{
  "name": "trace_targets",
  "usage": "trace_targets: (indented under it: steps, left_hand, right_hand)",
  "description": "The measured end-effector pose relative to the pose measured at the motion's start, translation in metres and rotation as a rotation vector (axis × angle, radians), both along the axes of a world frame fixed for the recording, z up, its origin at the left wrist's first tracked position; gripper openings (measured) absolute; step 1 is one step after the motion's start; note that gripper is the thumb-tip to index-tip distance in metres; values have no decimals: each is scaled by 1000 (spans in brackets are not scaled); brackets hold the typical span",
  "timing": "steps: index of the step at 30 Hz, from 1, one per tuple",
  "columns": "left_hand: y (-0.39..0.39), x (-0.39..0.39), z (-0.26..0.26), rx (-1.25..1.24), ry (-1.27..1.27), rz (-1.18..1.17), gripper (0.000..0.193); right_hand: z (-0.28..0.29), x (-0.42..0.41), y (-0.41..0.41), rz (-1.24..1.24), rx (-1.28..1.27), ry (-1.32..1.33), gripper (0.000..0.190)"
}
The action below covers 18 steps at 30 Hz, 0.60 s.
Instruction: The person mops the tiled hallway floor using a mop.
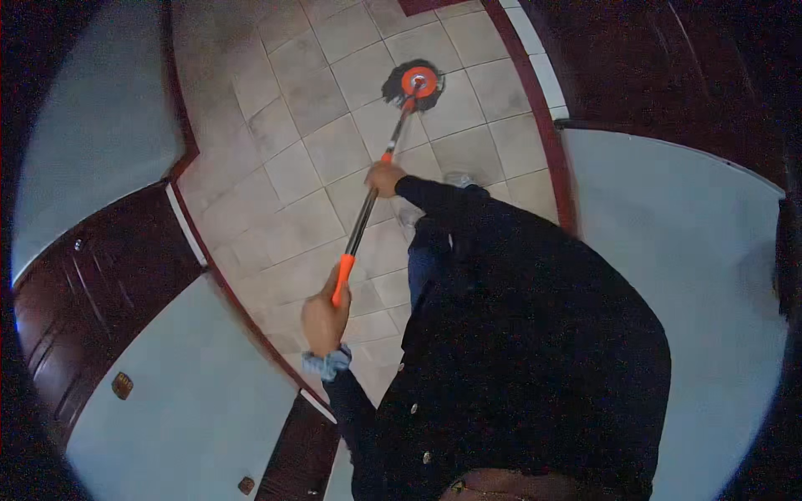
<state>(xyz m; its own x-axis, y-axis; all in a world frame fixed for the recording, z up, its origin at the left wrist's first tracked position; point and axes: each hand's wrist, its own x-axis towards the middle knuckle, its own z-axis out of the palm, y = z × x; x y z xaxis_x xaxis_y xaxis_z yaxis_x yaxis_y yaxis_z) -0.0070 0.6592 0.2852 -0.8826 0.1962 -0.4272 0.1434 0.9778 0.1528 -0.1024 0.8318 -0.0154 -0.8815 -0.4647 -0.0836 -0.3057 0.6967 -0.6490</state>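
A spin mop with an orange and black pole (361, 222) slants across the view. My left hand (324, 319), with a pale blue scrunchie (327, 361) at the wrist, grips the orange end of the pole. Farther down, my right hand (383, 179) is wrapped around the pole just above an orange collar (386, 156). The round orange mop head (418, 81) rests on the tiled floor (326, 147), its dark strands (396, 87) spread around it. My shoes (460, 180) show faintly beside the right forearm.
Light walls (188, 376) with dark red skirting (250, 332) border the floor on both sides. Dark brown doors (106, 282) are set in the left wall, and another dark door (658, 62) is at upper right. A small plaque (123, 385) with writing hangs on the left wall.
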Motion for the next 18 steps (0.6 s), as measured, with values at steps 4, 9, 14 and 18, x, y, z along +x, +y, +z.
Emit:
trace_targets:
  steps: [4,9,14,18]
  left_hand:
    - [78,-7,-42,92,15,-195,39]
    - [157,22,-82,235,-60,-252,36]
    - [136,44,-76,206,-99,-198,38]
    - [82,91,-48,101,-60,-139,36]
  right_hand:
    - [-26,6,112,-167,258,60,11]
    - [-37,62,220,-338,353,-34,11]
    - [-13,92,200,-249,438,-125,14]
    - [-7,139,146,-78,289,-256,14]
